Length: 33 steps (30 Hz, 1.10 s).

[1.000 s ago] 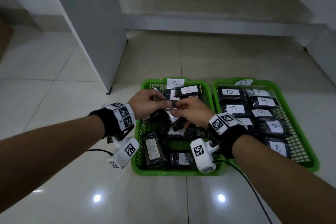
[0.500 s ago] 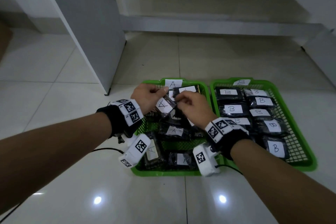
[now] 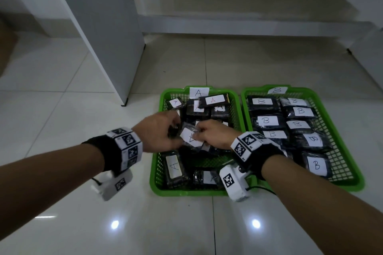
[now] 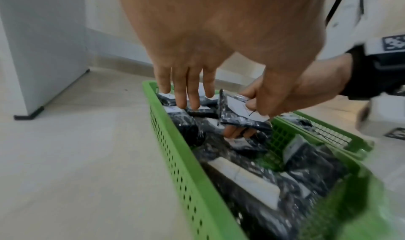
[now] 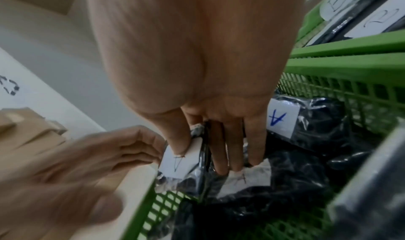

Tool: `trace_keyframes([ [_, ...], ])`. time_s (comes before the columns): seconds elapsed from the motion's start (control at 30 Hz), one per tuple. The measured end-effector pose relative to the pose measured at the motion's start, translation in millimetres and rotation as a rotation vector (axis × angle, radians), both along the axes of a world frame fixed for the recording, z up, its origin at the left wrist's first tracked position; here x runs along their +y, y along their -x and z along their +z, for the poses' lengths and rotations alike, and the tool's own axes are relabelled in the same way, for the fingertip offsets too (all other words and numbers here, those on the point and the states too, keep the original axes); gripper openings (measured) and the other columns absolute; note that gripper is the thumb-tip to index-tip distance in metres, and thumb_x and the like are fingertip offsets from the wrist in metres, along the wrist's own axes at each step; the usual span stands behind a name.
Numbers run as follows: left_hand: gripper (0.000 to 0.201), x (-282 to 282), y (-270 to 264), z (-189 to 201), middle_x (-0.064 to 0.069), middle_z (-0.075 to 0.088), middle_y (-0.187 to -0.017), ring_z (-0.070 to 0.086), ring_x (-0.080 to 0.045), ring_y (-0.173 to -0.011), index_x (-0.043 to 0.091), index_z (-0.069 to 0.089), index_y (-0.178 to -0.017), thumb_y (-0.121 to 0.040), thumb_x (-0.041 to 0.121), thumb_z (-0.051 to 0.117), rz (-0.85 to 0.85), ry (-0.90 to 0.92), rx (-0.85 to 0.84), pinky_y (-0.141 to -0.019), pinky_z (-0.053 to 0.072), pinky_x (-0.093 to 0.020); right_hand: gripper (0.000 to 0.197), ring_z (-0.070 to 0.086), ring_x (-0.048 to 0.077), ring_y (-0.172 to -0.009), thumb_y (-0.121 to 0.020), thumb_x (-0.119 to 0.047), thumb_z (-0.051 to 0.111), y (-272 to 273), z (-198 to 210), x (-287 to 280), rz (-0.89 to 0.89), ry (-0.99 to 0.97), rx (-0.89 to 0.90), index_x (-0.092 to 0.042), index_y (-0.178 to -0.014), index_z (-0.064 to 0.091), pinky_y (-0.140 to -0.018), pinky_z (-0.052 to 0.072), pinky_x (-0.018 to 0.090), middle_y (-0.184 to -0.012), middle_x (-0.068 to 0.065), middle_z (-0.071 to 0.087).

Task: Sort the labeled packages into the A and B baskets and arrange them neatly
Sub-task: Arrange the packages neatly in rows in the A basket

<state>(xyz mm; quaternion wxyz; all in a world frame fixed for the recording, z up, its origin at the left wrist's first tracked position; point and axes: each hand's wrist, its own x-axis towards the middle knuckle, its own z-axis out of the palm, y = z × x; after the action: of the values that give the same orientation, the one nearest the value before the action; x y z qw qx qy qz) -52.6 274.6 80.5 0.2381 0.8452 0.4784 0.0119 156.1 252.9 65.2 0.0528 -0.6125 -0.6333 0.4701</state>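
Note:
Basket A [image 3: 186, 191] is the left green basket and holds several black wrapped packages with white A labels. Basket B [image 3: 360, 180] beside it on the right holds B-labelled packages in rows. My right hand [image 3: 209, 134] pinches one A package [image 3: 189, 137] over the middle of basket A. The right wrist view shows my thumb on that package's label [image 5: 177, 164] and my fingers [image 5: 219, 157] behind it. My left hand [image 3: 159, 132] is just left of that package. In the left wrist view its fingers [image 4: 188, 98] point straight down onto packages lying at the basket's left side.
A tall white panel [image 3: 103, 37] stands on the tiled floor to the back left, with its foot [image 3: 124, 103] near basket A's far corner. A low step [image 3: 248, 25] runs along the back. A black cable [image 3: 261, 188] trails from my right wrist by the baskets' front edge.
Both hands have drawn back toward me from the far end of basket A. The A package between them is now lower, over the basket's middle.

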Motion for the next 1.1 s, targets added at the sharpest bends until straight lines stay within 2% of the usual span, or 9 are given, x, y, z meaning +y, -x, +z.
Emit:
trace_keyframes([
  [0.1, 0.100, -20, 10, -12, 0.003, 0.058, -0.125, 0.055, -0.018, -0.116, 0.023, 0.035, -0.131, -0.058, 0.084, 0.065, -0.217, 0.129, 0.259, -0.117, 0.024, -0.048, 0.019, 0.055, 0.019, -0.084, -0.102, -0.030, 0.057, 2, -6, -5, 0.069, 0.007, -0.107, -0.016, -0.089, 0.059, -0.069, 0.040, 0.031, -0.089, 0.000, 0.057],
  [0.17, 0.125, -30, 9, -27, 0.001, 0.059, -0.130, 0.053, -0.018, -0.125, 0.019, 0.022, -0.140, -0.047, 0.096, 0.055, -0.302, 0.092, 0.371, -0.121, -0.003, -0.052, 0.020, 0.053, 0.020, -0.086, -0.102, -0.029, 0.056, 1, -8, -5, 0.054, 0.014, -0.104, -0.013, -0.091, 0.059, -0.071, 0.038, 0.031, -0.093, 0.002, 0.057],
  [0.27, 0.135, -36, 10, -40, -0.002, 0.060, -0.130, 0.052, -0.021, -0.129, 0.015, 0.016, -0.144, -0.043, 0.095, 0.057, -0.273, 0.070, 0.382, -0.119, -0.014, -0.053, 0.024, 0.054, 0.022, -0.089, -0.102, -0.028, 0.056, -3, -13, -3, -0.025, 0.038, -0.045, -0.006, -0.095, 0.061, -0.074, 0.036, 0.032, -0.101, 0.012, 0.063],
  [0.43, 0.126, -42, 11, -36, 0.000, 0.043, -0.147, 0.039, -0.019, -0.138, 0.017, 0.021, -0.150, -0.053, 0.080, 0.073, -0.268, 0.092, 0.258, -0.122, -0.005, -0.051, 0.026, 0.055, 0.019, -0.085, -0.102, -0.027, 0.058, -11, -24, -1, -0.110, 0.064, 0.031, -0.022, -0.076, 0.057, -0.075, 0.037, 0.031, -0.088, 0.000, 0.059],
  [0.53, 0.102, -42, 11, -34, 0.001, 0.051, -0.139, 0.043, -0.020, -0.133, 0.020, 0.040, -0.146, -0.063, 0.061, 0.082, -0.168, 0.115, 0.138, -0.121, 0.015, -0.040, 0.025, 0.057, 0.020, -0.087, -0.101, -0.027, 0.059, -12, -28, 0, -0.158, 0.094, 0.072, -0.020, -0.077, 0.057, -0.080, 0.042, 0.032, -0.091, 0.003, 0.062],
  [0.7, 0.037, -24, 15, -30, 0.005, 0.068, -0.102, 0.059, -0.015, -0.094, 0.025, 0.072, -0.117, -0.081, 0.025, 0.077, -0.032, 0.019, -0.052, -0.085, 0.053, -0.036, 0.021, 0.064, 0.034, -0.102, -0.098, -0.031, 0.062, -14, -36, 1, -0.196, 0.125, 0.094, -0.013, -0.089, 0.064, -0.096, 0.049, 0.043, -0.110, 0.017, 0.067],
  [0.8, 0.028, -9, 8, -28, 0.005, 0.069, -0.103, 0.057, -0.015, -0.096, 0.024, 0.075, -0.111, -0.085, 0.016, 0.071, -0.017, -0.039, -0.045, -0.086, 0.052, -0.036, 0.020, 0.064, 0.037, -0.108, -0.097, -0.031, 0.063, -15, -39, 1, -0.230, 0.144, 0.129, -0.012, -0.092, 0.065, -0.103, 0.047, 0.053, -0.119, 0.023, 0.065],
  [1.03, 0.036, 17, -7, -41, 0.001, 0.066, -0.118, 0.054, -0.022, -0.115, 0.019, 0.070, -0.121, -0.088, 0.008, 0.065, -0.009, -0.103, 0.089, -0.091, 0.043, -0.031, 0.018, 0.059, 0.036, -0.100, -0.099, -0.028, 0.063, -19, -44, 1, -0.278, 0.172, 0.201, -0.015, -0.087, 0.060, -0.091, 0.049, 0.046, -0.110, 0.023, 0.061],
  [1.1, 0.035, 23, -7, -40, -0.001, 0.066, -0.118, 0.054, -0.022, -0.116, 0.018, 0.070, -0.122, -0.088, 0.009, 0.066, 0.002, -0.122, 0.091, -0.092, 0.045, -0.032, 0.019, 0.059, 0.041, -0.112, -0.100, -0.026, 0.061, -19, -42, -1, -0.270, 0.174, 0.200, -0.016, -0.084, 0.059, -0.102, 0.047, 0.049, -0.119, 0.025, 0.062],
])
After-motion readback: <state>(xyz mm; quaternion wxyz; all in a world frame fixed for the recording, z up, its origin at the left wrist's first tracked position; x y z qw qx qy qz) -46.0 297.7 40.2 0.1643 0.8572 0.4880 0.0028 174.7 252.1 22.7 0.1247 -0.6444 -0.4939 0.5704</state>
